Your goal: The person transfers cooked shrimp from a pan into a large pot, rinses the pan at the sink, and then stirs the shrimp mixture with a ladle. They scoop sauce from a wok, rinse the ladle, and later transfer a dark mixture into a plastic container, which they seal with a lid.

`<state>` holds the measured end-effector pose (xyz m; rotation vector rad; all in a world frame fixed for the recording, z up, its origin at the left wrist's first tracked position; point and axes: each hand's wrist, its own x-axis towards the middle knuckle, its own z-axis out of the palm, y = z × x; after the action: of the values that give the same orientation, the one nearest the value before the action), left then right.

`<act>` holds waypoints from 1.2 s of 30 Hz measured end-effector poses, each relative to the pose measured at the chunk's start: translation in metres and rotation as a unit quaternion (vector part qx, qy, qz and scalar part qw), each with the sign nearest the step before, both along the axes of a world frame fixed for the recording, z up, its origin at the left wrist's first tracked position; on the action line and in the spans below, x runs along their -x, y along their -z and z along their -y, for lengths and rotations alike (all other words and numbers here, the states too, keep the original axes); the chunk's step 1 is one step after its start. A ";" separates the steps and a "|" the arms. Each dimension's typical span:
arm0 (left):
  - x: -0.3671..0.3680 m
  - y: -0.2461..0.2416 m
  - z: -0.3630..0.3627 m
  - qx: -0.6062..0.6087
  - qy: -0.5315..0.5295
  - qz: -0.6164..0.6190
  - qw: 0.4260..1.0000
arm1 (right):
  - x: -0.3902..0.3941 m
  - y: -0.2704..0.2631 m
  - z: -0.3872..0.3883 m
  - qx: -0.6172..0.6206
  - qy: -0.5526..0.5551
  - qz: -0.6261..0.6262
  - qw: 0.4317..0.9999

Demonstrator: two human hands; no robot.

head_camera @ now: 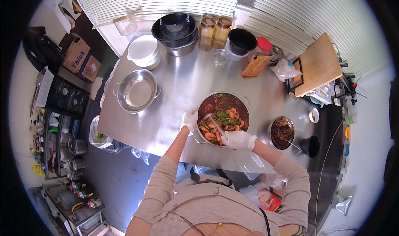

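Observation:
Before me on the steel table stands a metal pot [246,111] with two loop handles. Inside it lie cooked shrimp [210,136], chopped green herbs [229,119] and a dark red sauce. My left hand [189,120], in a thin whitish glove, holds the pot by its left rim. A metal ladle [215,124] slants into the food, its bowl near the pot's left side. Gloved as well, my right hand [239,140] grips the ladle's handle over the pot's near right rim. Close to my right forearm sits a steel bowl [270,133] of dark, chunky food with a utensil in it.
On the left of the steel table [184,80] is a two-handled steel pot [137,91]. White tubs [143,50], black basins [174,27] and glass jars [207,33] line the back. A wooden cutting board [321,66] stands right; a black cup [310,146] and clear plastic container [251,165] are nearby.

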<state>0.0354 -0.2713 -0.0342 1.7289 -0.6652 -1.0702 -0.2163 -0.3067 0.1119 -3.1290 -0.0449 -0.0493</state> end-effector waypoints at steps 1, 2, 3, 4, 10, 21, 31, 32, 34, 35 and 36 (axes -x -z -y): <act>0.000 -0.003 0.001 0.004 0.000 -0.008 1.000 | 0.003 -0.005 0.008 -0.016 0.001 -0.047 0.999; 0.000 -0.004 0.003 0.007 0.004 -0.016 1.000 | 0.004 -0.010 0.018 -0.016 0.005 -0.037 0.999; 0.000 -0.005 0.003 0.012 0.005 -0.023 1.000 | 0.005 -0.015 0.028 0.001 -0.009 0.040 0.999; -0.001 -0.004 0.002 0.016 0.006 -0.034 0.999 | 0.006 -0.018 0.039 0.026 -0.003 0.042 0.999; -0.016 0.015 -0.048 -0.019 0.035 0.060 0.997 | 0.022 -0.010 0.073 0.053 0.059 0.004 0.997; -0.005 -0.001 -0.119 -0.016 0.032 0.019 0.999 | 0.050 0.001 0.031 -0.135 0.321 0.288 0.892; -0.010 -0.020 -0.107 0.015 0.001 -0.002 1.000 | 0.052 0.021 0.032 -0.343 0.477 0.323 0.742; -0.012 -0.022 -0.105 0.013 -0.008 -0.027 1.000 | 0.055 0.015 0.032 -0.354 0.476 0.340 0.730; -0.015 -0.027 -0.100 0.019 -0.002 -0.021 1.000 | 0.060 -0.004 0.030 -0.385 0.486 0.364 0.695; -0.016 -0.030 -0.098 0.019 -0.005 -0.036 0.999 | 0.063 -0.016 0.029 -0.407 0.492 0.370 0.675; -0.017 -0.032 -0.095 0.009 0.001 -0.026 1.000 | 0.065 -0.030 0.028 -0.422 0.498 0.378 0.656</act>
<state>0.0525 -0.1765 -0.0022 1.6803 -0.6418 -1.1044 -0.2810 -0.3350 0.1421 -1.6458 1.2402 -1.0000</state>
